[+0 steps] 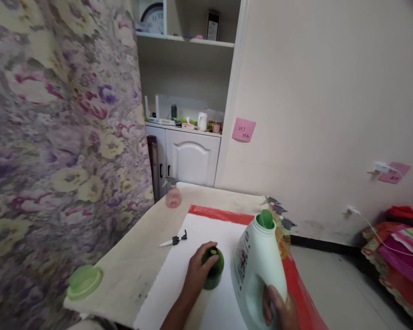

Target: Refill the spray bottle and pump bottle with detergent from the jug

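Observation:
My left hand [202,266] is closed around the upper part of a small dark green bottle [211,280], which stands on the white sheet with its open neck facing up. My right hand [280,306] grips the handle of a large pale green detergent jug [259,261]. The jug's cap is off, and a green pouring spout shows in its mouth. It is close to the bottle's right side, apart from it. A black pump head [175,240] with a pale tube lies left of the bottle. Farther left is a light green jug cap [84,282].
A pink spray bottle [173,196] stands at the table's far left corner. Several spray bottles [284,238] stand behind the jug, partly hidden. Red film [223,214] edges the white sheet [199,229]. A floral curtain [72,137] hangs on the left.

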Demonstrator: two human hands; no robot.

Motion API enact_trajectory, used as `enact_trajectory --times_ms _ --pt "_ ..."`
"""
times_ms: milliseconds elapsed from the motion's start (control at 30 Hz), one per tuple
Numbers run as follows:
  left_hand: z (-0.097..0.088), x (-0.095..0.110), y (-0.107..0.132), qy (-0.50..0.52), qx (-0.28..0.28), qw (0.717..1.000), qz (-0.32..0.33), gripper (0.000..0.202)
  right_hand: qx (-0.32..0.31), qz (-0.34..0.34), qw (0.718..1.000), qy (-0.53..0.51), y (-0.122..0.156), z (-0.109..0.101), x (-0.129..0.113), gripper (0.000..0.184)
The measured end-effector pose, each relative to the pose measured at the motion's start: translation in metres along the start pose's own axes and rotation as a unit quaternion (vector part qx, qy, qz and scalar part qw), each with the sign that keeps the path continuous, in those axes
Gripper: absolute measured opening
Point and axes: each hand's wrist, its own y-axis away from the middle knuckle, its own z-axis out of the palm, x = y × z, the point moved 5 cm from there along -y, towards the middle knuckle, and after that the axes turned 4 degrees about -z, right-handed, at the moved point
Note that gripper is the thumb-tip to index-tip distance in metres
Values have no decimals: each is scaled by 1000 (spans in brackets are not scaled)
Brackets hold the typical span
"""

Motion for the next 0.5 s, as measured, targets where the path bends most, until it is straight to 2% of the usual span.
enact_trajectory --times_ms 267,500 --pt "-3 11 1 6 -10 1000 5 27 -18 1 1000 -5 -1 -2 2 60" --pt "-37 37 -19 1 12 999 36 28 -43 10 999 16 0 -3 0 59"
